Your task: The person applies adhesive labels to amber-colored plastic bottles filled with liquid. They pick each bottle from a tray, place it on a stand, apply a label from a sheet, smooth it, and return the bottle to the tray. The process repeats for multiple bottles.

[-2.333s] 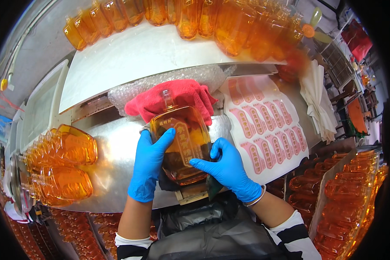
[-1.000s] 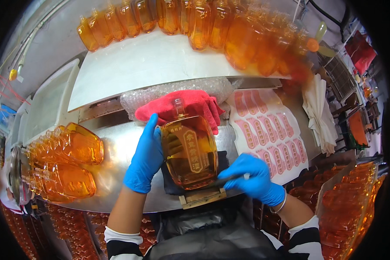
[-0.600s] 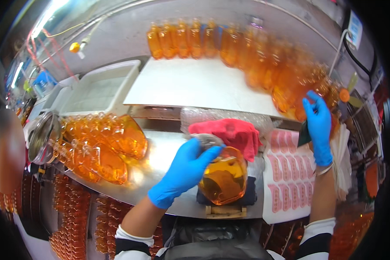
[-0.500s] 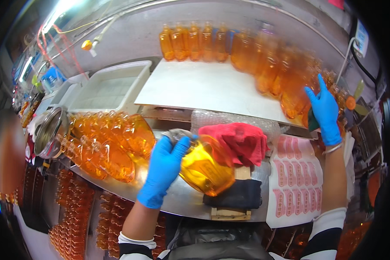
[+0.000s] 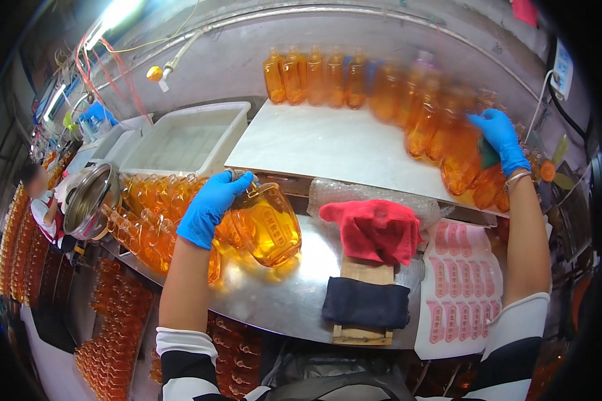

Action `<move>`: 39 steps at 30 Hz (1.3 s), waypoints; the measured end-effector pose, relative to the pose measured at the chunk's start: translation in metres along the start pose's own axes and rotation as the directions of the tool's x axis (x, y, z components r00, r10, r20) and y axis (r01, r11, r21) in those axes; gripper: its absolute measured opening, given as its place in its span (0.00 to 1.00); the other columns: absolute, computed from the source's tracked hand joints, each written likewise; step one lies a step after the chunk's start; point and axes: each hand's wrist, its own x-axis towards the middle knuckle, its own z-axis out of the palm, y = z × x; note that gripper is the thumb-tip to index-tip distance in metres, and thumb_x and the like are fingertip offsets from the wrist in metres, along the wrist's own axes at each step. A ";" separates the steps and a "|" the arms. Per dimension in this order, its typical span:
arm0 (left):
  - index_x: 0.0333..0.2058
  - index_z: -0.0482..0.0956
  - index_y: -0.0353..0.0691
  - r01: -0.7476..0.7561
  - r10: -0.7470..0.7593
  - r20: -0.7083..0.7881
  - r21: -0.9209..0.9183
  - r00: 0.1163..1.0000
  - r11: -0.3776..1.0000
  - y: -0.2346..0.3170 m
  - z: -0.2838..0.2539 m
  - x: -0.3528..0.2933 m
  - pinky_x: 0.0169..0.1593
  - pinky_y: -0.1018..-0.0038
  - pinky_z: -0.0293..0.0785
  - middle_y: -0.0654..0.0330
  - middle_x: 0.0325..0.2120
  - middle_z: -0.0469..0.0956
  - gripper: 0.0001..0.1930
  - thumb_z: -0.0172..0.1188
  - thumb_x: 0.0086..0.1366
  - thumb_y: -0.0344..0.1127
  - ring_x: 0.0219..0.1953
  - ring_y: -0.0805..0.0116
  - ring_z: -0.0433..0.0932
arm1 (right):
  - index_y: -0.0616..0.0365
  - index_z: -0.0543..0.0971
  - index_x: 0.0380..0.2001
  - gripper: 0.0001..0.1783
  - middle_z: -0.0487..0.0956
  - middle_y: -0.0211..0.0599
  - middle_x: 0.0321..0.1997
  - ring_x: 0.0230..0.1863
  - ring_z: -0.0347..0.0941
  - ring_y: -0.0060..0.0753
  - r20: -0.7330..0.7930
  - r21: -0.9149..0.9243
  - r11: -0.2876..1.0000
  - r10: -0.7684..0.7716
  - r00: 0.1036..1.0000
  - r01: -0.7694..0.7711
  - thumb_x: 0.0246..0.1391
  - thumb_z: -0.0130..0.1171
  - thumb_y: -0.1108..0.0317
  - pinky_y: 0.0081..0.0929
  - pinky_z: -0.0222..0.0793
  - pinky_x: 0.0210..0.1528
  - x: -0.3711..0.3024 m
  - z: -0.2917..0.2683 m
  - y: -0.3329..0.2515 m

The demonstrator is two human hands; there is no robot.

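Note:
My left hand (image 5: pixel 211 206), in a blue glove, grips an amber glass bottle (image 5: pixel 274 227) by its neck and a grey scrap at its top. The bottle is tilted above the steel table (image 5: pixel 308 294), beside a cluster of similar bottles (image 5: pixel 147 234). At the right, my right hand (image 5: pixel 500 139), also gloved, is by a row of amber bottles (image 5: pixel 421 127) on the white board. A dark green piece (image 5: pixel 488 154), perhaps a pad or cloth, is tucked under its curled fingers. Whether those fingertips touch a bottle is blurred.
A red cloth (image 5: pixel 378 227) and a folded dark cloth (image 5: pixel 366 303) lie on a wooden block (image 5: pixel 354 271). Right of them is a sheet of pink labels (image 5: pixel 461 287). White tubs (image 5: pixel 187 137) and a metal bowl (image 5: pixel 90 200) stand at left. A person (image 5: pixel 47 207) is beyond.
My left hand has carried its bottle left, away from the red cloth, to the bottle cluster. My right hand has moved up along the bottle row, and its spread fingers have curled. The view has shifted.

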 end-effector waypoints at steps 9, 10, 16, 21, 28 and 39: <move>0.38 0.77 0.38 0.010 -0.012 0.055 0.029 0.998 1.000 -0.001 0.008 0.012 0.26 0.82 0.63 0.66 0.22 0.73 0.17 0.52 0.63 0.46 0.22 0.79 0.67 | 0.61 0.76 0.25 0.09 0.71 0.25 0.21 0.25 0.63 0.11 -0.122 0.345 0.905 -0.221 0.968 0.250 0.47 0.59 0.66 0.16 0.60 0.27 -0.120 -0.053 -0.052; 0.38 0.76 0.35 -0.009 0.008 0.035 0.037 0.999 0.999 0.004 0.012 0.011 0.28 0.80 0.66 0.64 0.24 0.74 0.17 0.54 0.62 0.45 0.24 0.78 0.69 | 0.61 0.76 0.24 0.08 0.72 0.25 0.21 0.24 0.64 0.12 -0.073 0.406 0.873 -0.262 0.962 0.269 0.46 0.59 0.66 0.16 0.60 0.26 -0.129 -0.064 -0.060; 0.38 0.75 0.30 -0.187 0.221 -0.145 0.213 0.964 0.959 -0.019 0.025 0.016 0.37 0.77 0.70 0.58 0.29 0.77 0.16 0.58 0.59 0.39 0.31 0.74 0.74 | 0.62 0.79 0.24 0.09 0.76 0.32 0.22 0.24 0.70 0.17 0.613 0.563 0.824 -0.365 0.701 -0.063 0.42 0.63 0.66 0.15 0.65 0.29 -0.173 -0.051 -0.109; 0.43 0.72 0.30 -0.242 0.381 -0.328 0.393 0.865 0.887 -0.025 0.045 0.014 0.44 0.76 0.69 0.55 0.36 0.75 0.16 0.57 0.59 0.35 0.39 0.70 0.73 | 0.62 0.78 0.28 0.10 0.77 0.31 0.24 0.29 0.70 0.18 0.635 0.737 0.672 -0.657 0.407 -0.064 0.47 0.62 0.65 0.18 0.66 0.34 -0.193 0.049 -0.107; 0.51 0.62 0.31 -0.418 0.425 0.058 -0.107 0.903 0.902 -0.024 0.158 -0.084 0.51 0.72 0.65 0.55 0.45 0.68 0.26 0.61 0.54 0.30 0.48 0.66 0.68 | 0.59 0.79 0.27 0.14 0.76 0.33 0.22 0.25 0.68 0.22 0.633 0.694 0.712 -0.675 0.380 0.108 0.43 0.60 0.59 0.23 0.66 0.31 -0.142 0.086 -0.123; 0.49 0.62 0.33 0.016 0.021 0.187 -0.192 0.982 0.981 -0.069 0.213 -0.093 0.44 0.73 0.68 0.56 0.41 0.69 0.24 0.60 0.57 0.34 0.41 0.69 0.69 | 0.58 0.79 0.23 0.15 0.74 0.38 0.18 0.22 0.71 0.33 0.284 0.447 0.853 0.149 0.947 -0.268 0.45 0.60 0.56 0.28 0.66 0.29 -0.236 0.039 0.060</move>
